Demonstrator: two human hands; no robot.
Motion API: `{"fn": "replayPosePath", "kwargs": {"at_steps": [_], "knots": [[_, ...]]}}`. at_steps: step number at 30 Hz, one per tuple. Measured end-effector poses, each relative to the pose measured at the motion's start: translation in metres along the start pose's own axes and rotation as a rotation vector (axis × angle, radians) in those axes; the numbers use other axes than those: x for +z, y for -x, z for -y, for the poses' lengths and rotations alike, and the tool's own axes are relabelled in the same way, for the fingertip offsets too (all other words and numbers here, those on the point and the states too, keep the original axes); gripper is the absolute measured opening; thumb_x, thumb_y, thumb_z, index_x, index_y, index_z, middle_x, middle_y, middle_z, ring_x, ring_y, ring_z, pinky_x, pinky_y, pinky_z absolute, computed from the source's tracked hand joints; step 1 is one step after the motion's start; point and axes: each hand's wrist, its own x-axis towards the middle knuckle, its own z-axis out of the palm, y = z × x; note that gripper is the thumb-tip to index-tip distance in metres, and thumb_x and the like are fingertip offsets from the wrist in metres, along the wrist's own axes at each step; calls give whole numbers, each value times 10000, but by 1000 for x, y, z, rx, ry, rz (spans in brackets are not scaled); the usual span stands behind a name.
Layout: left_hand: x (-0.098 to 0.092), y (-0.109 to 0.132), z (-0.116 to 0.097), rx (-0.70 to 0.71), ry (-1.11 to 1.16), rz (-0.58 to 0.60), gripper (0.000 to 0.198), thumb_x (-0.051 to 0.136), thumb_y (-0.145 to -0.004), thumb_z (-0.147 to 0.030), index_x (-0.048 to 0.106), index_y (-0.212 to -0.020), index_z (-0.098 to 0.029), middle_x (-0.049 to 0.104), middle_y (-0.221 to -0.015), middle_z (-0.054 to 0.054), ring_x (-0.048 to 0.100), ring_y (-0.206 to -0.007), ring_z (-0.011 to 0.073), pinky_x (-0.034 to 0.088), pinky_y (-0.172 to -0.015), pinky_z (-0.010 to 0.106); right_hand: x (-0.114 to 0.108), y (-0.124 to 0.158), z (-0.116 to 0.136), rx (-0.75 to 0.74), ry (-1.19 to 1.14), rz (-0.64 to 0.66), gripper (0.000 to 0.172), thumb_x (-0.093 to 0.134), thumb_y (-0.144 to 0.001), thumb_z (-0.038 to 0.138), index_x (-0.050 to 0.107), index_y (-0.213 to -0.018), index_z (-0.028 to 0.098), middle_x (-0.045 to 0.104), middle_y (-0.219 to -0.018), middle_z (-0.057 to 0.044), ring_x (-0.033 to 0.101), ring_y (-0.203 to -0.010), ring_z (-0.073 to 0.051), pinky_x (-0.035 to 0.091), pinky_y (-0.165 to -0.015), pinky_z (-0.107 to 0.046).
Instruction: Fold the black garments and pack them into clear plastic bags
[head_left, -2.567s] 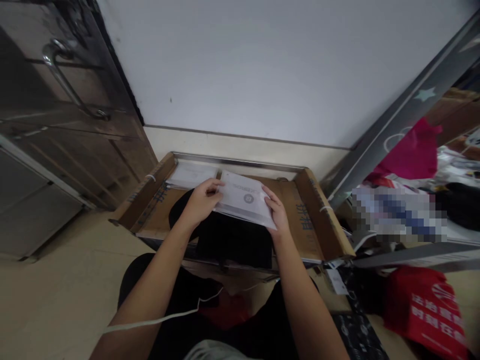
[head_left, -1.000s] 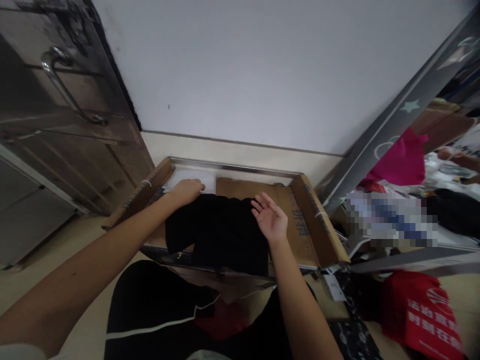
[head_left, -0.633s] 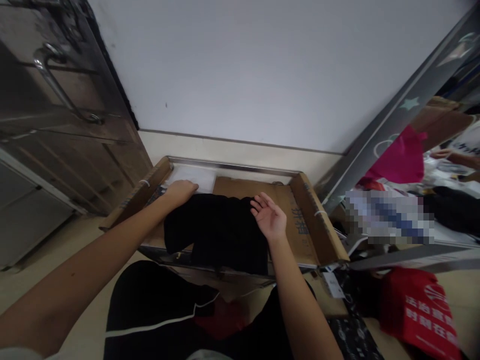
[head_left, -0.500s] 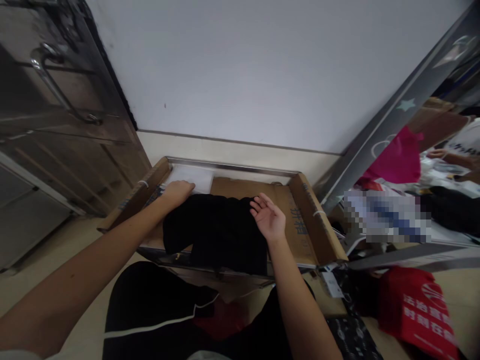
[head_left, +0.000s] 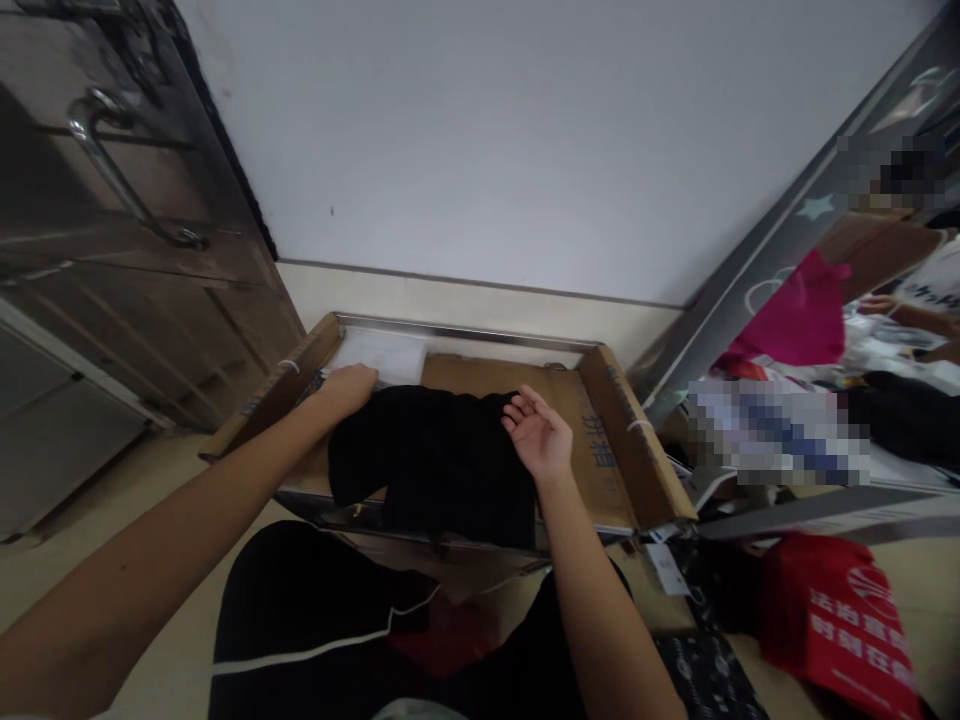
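Observation:
A folded black garment [head_left: 450, 465] lies across the front of a cardboard-lined tray [head_left: 517, 372], its near edge hanging toward my lap. At the garment's upper left corner is my left hand [head_left: 346, 390], back up, fingers curled together and pointing down beside a stack of clear or white plastic bags [head_left: 386, 358]. What those fingers hold, if anything, is hidden. My right hand [head_left: 540, 440] rests at the garment's right edge, palm turned up, fingers apart and slightly bent, with nothing in it.
Cardboard walls [head_left: 630, 440] rise at both ends of the tray. A white wall panel [head_left: 480, 150] stands behind it, a metal door [head_left: 135, 190] to the left. On the right are a cluttered table, another person's arm [head_left: 911, 312] and a red bag [head_left: 840, 610] low down.
My left hand has shifted slightly left and down, away from the middle of the plastic bags. The right hand and the garment stay nearly as they were.

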Motion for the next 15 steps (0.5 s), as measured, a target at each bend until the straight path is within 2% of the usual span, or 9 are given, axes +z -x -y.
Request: {"fn": "replayPosePath", "kwargs": {"at_steps": [3,5,6,8,9,11,12,13,15], "knots": [[-13,10,-13,-101,-12,-38,348,437,-908,-111,662,-1168,-62,701,-1072,244,699,-1035,334,517,-833,372,0,0,0,4,-8,-8,251,621,-795,238,728,-1022,241,768,-872,-23,713,-801,-191,573,-705,-331],[-26,20,-31,-107,-7,-138,327,421,-906,-98,667,-1117,-54,699,-1023,233,699,-1001,332,518,-823,387,0,0,0,3,-11,-17,252,617,-789,242,733,-1013,242,759,-867,-25,699,-789,-190,562,-702,-331],[-32,28,-44,-64,8,-199,326,407,-910,-92,668,-1101,-54,696,-1008,225,695,-987,325,518,-825,395,0,0,0,0,-8,-23,251,613,-788,247,734,-1007,243,752,-862,-26,690,-783,-189,556,-704,-334],[-42,48,-76,144,89,-306,322,396,-937,-116,673,-1098,-82,689,-987,196,674,-992,294,513,-854,390,0,-1,1,-10,5,-35,240,606,-785,259,735,-986,248,728,-839,-27,666,-767,-188,543,-708,-342],[-45,60,-94,325,135,-332,308,420,-954,-155,673,-1125,-112,685,-1028,179,659,-1021,278,506,-894,391,0,-1,1,-18,13,-45,229,602,-782,265,733,-969,252,712,-820,-25,651,-754,-186,534,-706,-345],[-44,83,-129,662,184,-369,300,498,-957,-226,662,-1204,-184,650,-1199,163,616,-1131,285,476,-984,431,0,-2,2,-44,22,-74,207,594,-770,278,726,-929,259,674,-779,-20,619,-725,-184,516,-694,-347],[-40,92,-144,785,180,-372,316,538,-949,-252,654,-1242,-234,605,-1310,161,579,-1209,307,459,-1014,461,0,-2,3,-59,19,-88,197,590,-763,280,720,-910,262,653,-761,-16,603,-712,-182,507,-686,-346],[-35,99,-157,864,169,-380,340,562,-940,-255,646,-1268,-280,551,-1401,162,537,-1280,341,451,-1020,494,-1,-2,3,-74,11,-100,189,588,-755,281,714,-894,264,633,-744,-12,589,-701,-179,498,-677,-342],[-23,105,-174,883,144,-362,408,561,-938,-211,619,-1317,-349,471,-1501,162,484,-1351,392,442,-1017,559,-2,-1,5,-99,-11,-113,172,587,-742,280,701,-871,266,596,-718,-5,563,-685,-174,481,-661,-335]]}}
